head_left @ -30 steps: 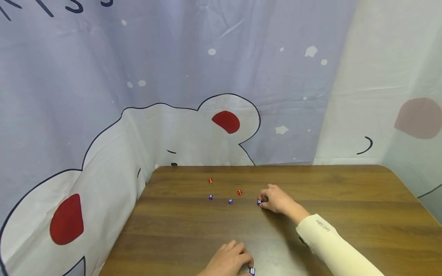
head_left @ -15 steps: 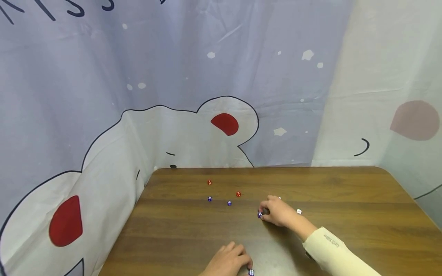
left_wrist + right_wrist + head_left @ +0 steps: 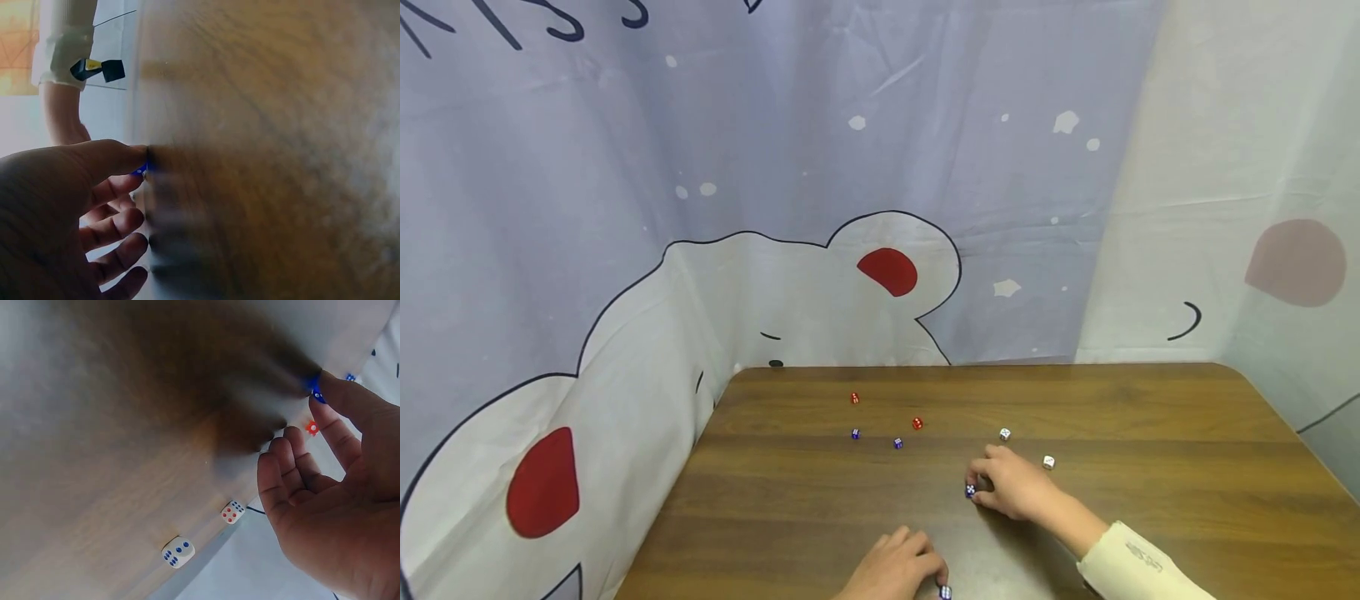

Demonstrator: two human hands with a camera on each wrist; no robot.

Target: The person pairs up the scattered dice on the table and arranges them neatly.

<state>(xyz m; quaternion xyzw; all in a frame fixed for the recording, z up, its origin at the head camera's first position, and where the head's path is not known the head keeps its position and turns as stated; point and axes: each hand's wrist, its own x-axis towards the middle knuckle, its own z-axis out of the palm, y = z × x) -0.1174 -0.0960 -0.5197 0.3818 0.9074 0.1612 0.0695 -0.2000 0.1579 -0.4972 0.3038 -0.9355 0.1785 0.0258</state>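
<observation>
My right hand (image 3: 1013, 486) pinches a blue die (image 3: 971, 491) between thumb and fingertips, low over the wooden table, right of the middle. In the right wrist view that blue die (image 3: 318, 395) peeks out between thumb and index finger. At the bottom of the head view, my left hand (image 3: 897, 565) holds another blue die (image 3: 945, 592), partly cut off by the frame edge. Only a sliver of this blue die (image 3: 140, 169) shows in the left wrist view, under the thumb tip; the other fingers are bent with their tips at the tabletop.
Two more blue dice lie farther back, a left one (image 3: 855, 434) and a right one (image 3: 898, 443). Behind them are two red dice, one far (image 3: 854, 398) and one nearer (image 3: 917, 423). Beyond my right hand sit two white dice (image 3: 1005, 434). A printed curtain (image 3: 1015, 167) hangs behind the table (image 3: 760, 517).
My right hand has drawn its blue die toward me, away from the other blue dice. Two white dice, hidden earlier behind that hand, now show. The left hand stays about where it was.
</observation>
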